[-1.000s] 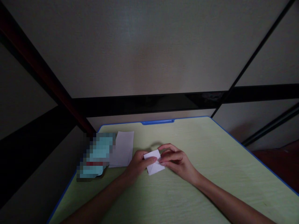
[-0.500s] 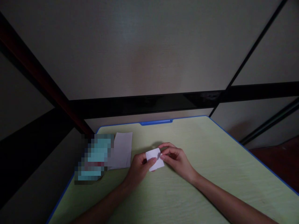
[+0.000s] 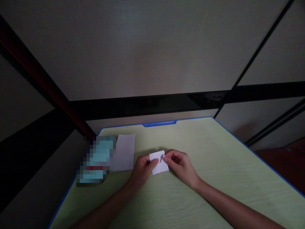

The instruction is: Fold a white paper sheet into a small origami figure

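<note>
**As the left hand [image 3: 141, 170] grips a small white paper square [image 3: 161, 168], the right hand [image 3: 181, 166] pinches its edge**

Paper square sits between both hands, near mid-table; can't tell if it touches the tabletop. Left hand: narrow grip at the square's left side, thumb flat on the upper face, other fingers mostly hidden. Right hand: thumb and forefinger nearly closed on the upper right edge, with a small dark shadow on the paper beside the tips.

Left of the hands, white paper sheets [image 3: 125, 152] lie loosely stacked on the pale yellow-green table [image 3: 214, 156]. Next to them, a pale teal item [image 3: 98, 157] (pixelated, can't name it) sits by the table's left edge. Blue edging [image 3: 194, 118] rims the table, with a blue pen groove [image 3: 159, 123] at the far side. Behind: grey-beige panel [image 3: 147, 57], black horizontal band [image 3: 147, 105].
</note>
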Available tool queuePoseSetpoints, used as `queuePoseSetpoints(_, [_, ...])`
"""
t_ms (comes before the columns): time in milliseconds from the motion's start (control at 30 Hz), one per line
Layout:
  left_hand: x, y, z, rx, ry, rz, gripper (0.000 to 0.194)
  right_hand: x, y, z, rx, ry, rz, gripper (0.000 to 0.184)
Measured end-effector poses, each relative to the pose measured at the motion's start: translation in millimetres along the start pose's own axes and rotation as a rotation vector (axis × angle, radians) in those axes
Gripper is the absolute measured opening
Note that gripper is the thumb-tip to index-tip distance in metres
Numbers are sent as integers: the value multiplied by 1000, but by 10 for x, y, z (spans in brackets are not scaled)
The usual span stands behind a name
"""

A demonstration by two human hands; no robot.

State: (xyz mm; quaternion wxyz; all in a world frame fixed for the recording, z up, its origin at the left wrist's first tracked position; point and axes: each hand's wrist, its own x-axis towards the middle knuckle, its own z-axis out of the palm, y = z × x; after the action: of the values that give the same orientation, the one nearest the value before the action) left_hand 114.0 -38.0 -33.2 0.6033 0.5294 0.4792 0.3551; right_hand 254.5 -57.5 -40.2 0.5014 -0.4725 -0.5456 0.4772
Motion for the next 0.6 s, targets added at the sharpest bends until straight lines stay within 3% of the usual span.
queuePoseSetpoints(267, [6,-42,-16,90,-70,95,23,-8,-9,-5,22,16,-69,18])
queuePoseSetpoints(600, [-10,-32,19,102,-36,50,21,10,10,4,18,61,0,19])
